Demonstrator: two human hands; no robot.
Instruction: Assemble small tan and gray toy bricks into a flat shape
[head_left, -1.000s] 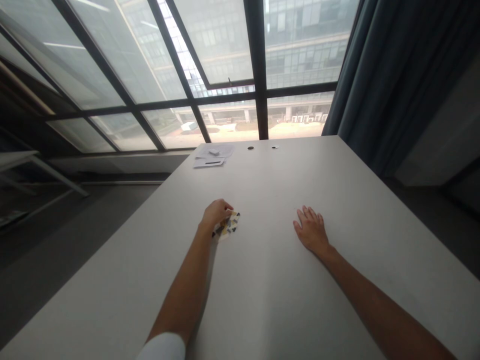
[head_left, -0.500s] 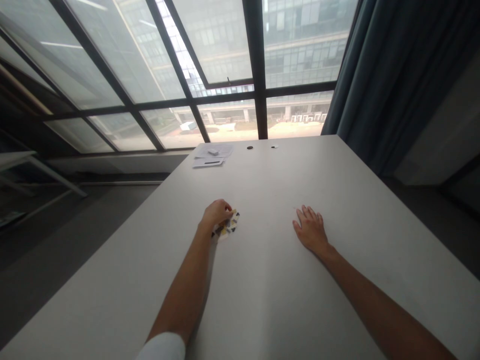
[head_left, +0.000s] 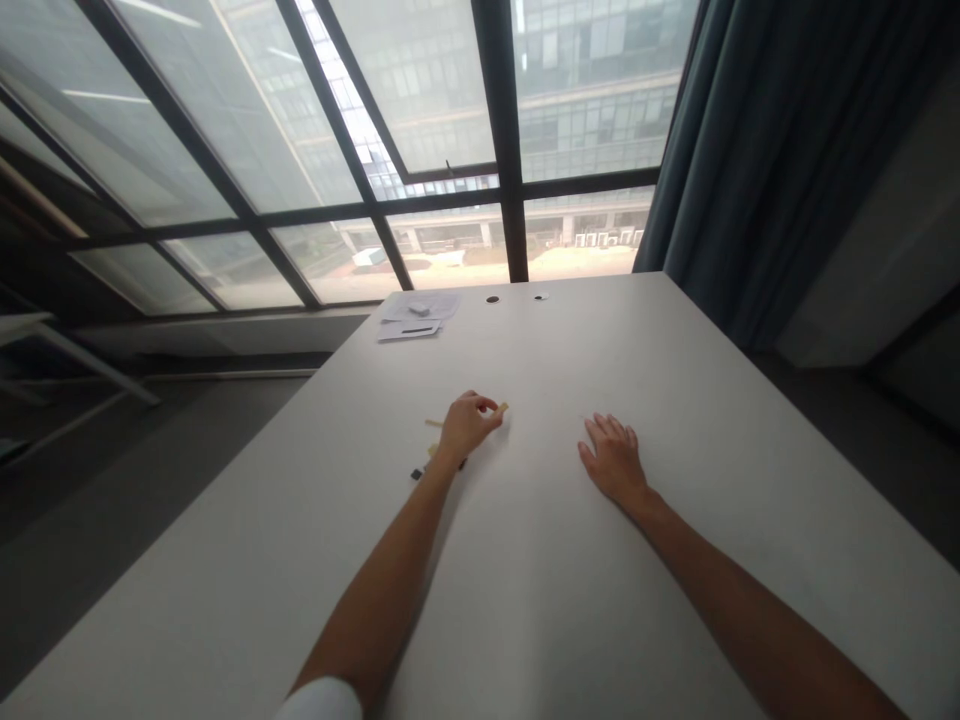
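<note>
My left hand (head_left: 469, 425) pinches a small yellowish piece (head_left: 503, 408) between thumb and fingers, a little above the white table (head_left: 555, 560). Under and behind that wrist lie several small flat pieces, among them a dark piece (head_left: 416, 474) and a pale yellow strip (head_left: 434, 423). The hand and forearm hide most of these pieces, and their kind is too small to tell. To the right, my right hand (head_left: 615, 460) rests palm down on the tabletop with its fingers spread, holding nothing.
Papers (head_left: 409, 328) with a small pale object on them lie at the table's far left corner. Two round holes, one of them a dark cable hole (head_left: 493, 299), sit near the far edge. Beyond are windows and a blue curtain (head_left: 720, 180) at the right.
My left hand has moved right, away from the cluster of small pieces, carrying a yellowish piece. My right hand has stayed flat on the table. The view has shifted slightly.
</note>
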